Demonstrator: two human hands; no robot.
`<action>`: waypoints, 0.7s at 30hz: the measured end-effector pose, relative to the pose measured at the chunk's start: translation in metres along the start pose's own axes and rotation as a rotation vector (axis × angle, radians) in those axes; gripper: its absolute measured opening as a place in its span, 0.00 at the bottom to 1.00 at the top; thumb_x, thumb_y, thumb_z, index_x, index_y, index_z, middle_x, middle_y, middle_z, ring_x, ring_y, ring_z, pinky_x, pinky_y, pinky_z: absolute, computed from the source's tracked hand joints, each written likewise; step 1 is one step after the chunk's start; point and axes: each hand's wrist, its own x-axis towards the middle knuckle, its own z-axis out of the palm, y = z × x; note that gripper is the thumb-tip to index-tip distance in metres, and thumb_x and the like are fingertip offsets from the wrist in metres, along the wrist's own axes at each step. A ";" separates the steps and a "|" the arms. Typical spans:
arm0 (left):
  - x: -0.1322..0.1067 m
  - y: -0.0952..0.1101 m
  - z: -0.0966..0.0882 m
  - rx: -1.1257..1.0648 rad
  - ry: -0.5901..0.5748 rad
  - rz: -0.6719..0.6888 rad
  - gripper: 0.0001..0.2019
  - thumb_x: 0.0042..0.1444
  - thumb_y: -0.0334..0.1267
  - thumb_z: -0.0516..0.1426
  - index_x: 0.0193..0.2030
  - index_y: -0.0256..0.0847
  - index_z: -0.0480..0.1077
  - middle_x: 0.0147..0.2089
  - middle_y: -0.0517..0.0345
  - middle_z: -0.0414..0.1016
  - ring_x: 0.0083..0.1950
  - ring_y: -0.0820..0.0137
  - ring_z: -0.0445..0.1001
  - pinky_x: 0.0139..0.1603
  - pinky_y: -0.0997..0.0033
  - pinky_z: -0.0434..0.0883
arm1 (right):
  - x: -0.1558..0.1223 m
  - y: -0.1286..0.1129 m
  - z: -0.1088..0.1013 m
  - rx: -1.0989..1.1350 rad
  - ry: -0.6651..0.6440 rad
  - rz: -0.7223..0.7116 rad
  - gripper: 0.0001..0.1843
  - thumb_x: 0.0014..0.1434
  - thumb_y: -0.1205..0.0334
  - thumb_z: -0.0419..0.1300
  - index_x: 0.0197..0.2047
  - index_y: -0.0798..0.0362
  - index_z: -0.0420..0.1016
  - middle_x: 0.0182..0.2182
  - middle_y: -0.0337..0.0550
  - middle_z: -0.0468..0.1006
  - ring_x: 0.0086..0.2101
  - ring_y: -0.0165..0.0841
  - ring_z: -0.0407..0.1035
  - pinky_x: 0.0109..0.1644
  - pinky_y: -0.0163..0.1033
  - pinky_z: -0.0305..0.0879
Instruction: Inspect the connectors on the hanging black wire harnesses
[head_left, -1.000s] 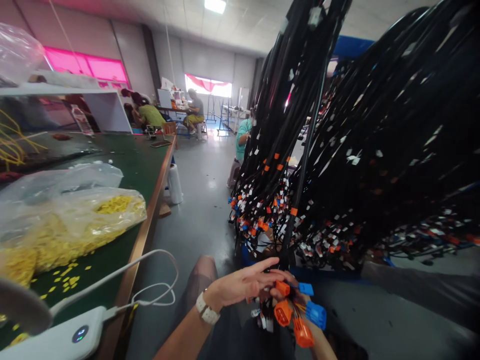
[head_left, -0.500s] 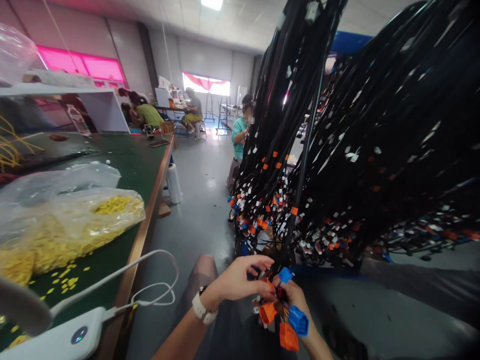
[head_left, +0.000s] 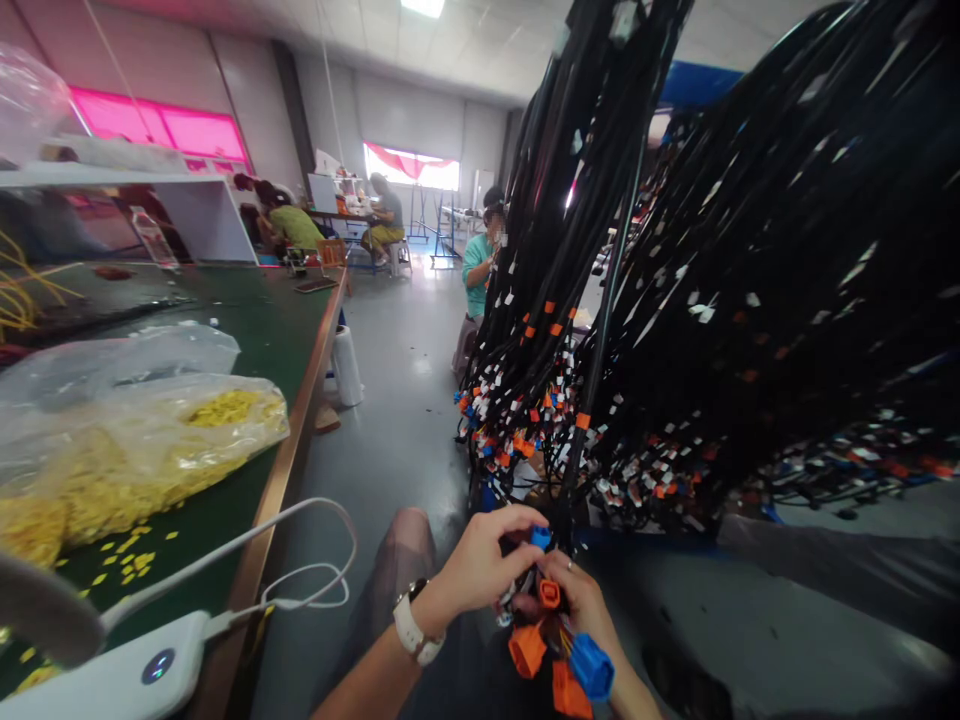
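My left hand [head_left: 480, 560] is curled around a small blue connector [head_left: 540, 537] at the end of a black wire harness [head_left: 600, 330] that hangs in front of me. My right hand [head_left: 581, 600] grips the same bundle just below, among orange connectors [head_left: 527, 648] and a larger blue connector [head_left: 592, 667]. Both hands are closed on the cluster of plugs, close together over my lap. A white watch [head_left: 412, 632] sits on my left wrist.
Many black harnesses [head_left: 750, 280] with orange, blue and white plugs hang on the right. A green workbench [head_left: 247, 330] at left carries plastic bags of yellow parts [head_left: 150, 440] and a white device with a cable [head_left: 135, 670]. Other people sit at work farther back [head_left: 480, 270].
My left hand went from stretched fingers to a curl around the small blue connector. The plug cluster and my right hand shifted slightly left and up.
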 end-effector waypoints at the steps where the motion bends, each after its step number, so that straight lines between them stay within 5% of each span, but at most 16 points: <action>1: 0.001 -0.004 -0.001 -0.059 0.019 -0.022 0.14 0.51 0.31 0.56 0.46 0.39 0.69 0.44 0.56 0.74 0.45 0.69 0.71 0.48 0.71 0.67 | 0.000 0.000 -0.002 -0.029 -0.013 -0.025 0.05 0.47 0.61 0.61 0.25 0.53 0.72 0.24 0.39 0.72 0.25 0.31 0.66 0.28 0.33 0.63; 4: 0.005 -0.010 -0.007 -0.153 -0.043 -0.038 0.14 0.51 0.30 0.56 0.46 0.38 0.68 0.44 0.55 0.74 0.45 0.69 0.72 0.48 0.71 0.68 | -0.001 0.003 -0.007 -0.042 0.044 -0.020 0.07 0.52 0.62 0.58 0.33 0.54 0.75 0.27 0.42 0.75 0.28 0.33 0.70 0.32 0.34 0.65; 9: 0.006 -0.010 -0.012 -0.005 -0.091 0.087 0.12 0.48 0.27 0.59 0.40 0.40 0.73 0.43 0.56 0.74 0.46 0.70 0.70 0.49 0.71 0.66 | -0.002 0.010 -0.007 0.039 0.290 0.063 0.13 0.53 0.57 0.57 0.39 0.53 0.77 0.28 0.45 0.79 0.28 0.36 0.73 0.33 0.38 0.69; 21: 0.005 -0.012 -0.005 0.065 -0.183 0.269 0.16 0.50 0.21 0.55 0.40 0.44 0.74 0.42 0.59 0.76 0.45 0.71 0.70 0.52 0.68 0.63 | 0.000 0.022 -0.010 0.045 0.122 0.005 0.16 0.48 0.58 0.61 0.41 0.53 0.79 0.35 0.48 0.80 0.35 0.44 0.74 0.39 0.43 0.71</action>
